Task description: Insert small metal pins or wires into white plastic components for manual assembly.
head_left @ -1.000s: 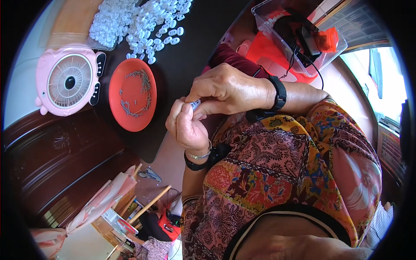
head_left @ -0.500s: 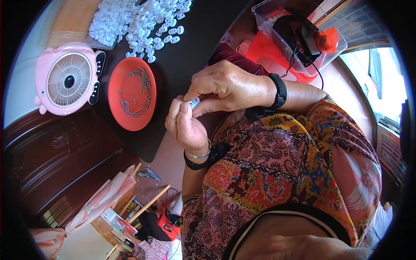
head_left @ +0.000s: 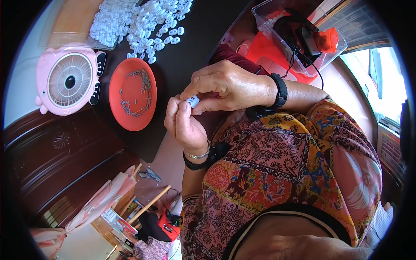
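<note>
A small white plastic piece with dark holes or marks [head_left: 193,102] is pinched between my two hands. The fingertips and thumb of my left hand [head_left: 187,125] close on its lower left side. From the right, my right hand [head_left: 227,86] grips the piece with thumb and forefinger. Fingers cover part of it, so its full shape is hidden. Left of my hands, a red oval plate [head_left: 130,102] holds many small grey metal pins or screws [head_left: 146,82] in a loose ring. Farther off lies a heap of similar white plastic pieces [head_left: 151,21].
Beside the plate stands a pink fan [head_left: 69,80] with a round grille. The dark tabletop [head_left: 203,30] runs under the heap. A clear plastic bin [head_left: 338,47] with black items and cables sits on something red at the upper right. Wooden poles [head_left: 151,201] lean at the lower left.
The white piece has turned slightly between my fingertips, and its marked face shows at a different angle. Both hands stay in almost the same place.
</note>
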Available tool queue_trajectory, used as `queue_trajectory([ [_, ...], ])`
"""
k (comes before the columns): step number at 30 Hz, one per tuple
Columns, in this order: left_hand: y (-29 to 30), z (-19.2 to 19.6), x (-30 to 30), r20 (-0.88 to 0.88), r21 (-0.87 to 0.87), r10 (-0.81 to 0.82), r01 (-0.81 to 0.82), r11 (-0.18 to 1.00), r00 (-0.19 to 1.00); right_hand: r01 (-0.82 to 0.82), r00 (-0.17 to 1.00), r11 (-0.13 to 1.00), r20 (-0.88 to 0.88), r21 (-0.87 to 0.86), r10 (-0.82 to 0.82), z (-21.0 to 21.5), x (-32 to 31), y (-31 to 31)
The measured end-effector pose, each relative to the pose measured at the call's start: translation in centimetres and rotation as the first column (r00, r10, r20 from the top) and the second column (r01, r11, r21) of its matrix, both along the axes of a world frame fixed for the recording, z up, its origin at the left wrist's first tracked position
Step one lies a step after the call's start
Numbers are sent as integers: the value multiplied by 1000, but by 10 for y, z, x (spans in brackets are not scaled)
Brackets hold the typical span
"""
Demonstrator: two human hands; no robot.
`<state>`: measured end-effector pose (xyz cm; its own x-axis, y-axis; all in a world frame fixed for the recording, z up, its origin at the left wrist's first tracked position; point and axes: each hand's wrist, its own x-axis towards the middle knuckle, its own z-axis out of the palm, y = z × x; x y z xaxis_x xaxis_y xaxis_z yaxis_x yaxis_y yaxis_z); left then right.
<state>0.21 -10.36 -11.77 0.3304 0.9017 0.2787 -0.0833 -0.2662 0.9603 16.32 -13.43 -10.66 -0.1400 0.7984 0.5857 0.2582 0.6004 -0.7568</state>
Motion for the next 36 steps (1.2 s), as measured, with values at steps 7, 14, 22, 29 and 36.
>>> queue_trajectory([
  [7,1,-1,-2,1,-37,-14,14,999,1000,28,1000,998,3,53,-28,0,-2,0],
  [14,0,-11,-3,-203,222,91,-45,974,975,52,998,997,38,53,-54,1,-1,-2],
  [22,-1,-10,-4,-195,169,42,-9,986,980,39,998,998,46,51,-42,-8,0,5],
  [29,0,8,-2,-40,-44,140,-142,989,989,-128,967,949,-248,-289,55,-11,-5,3],
  [36,1,10,0,-79,13,94,-93,996,992,-209,911,909,-410,-362,47,-10,-7,3],
])
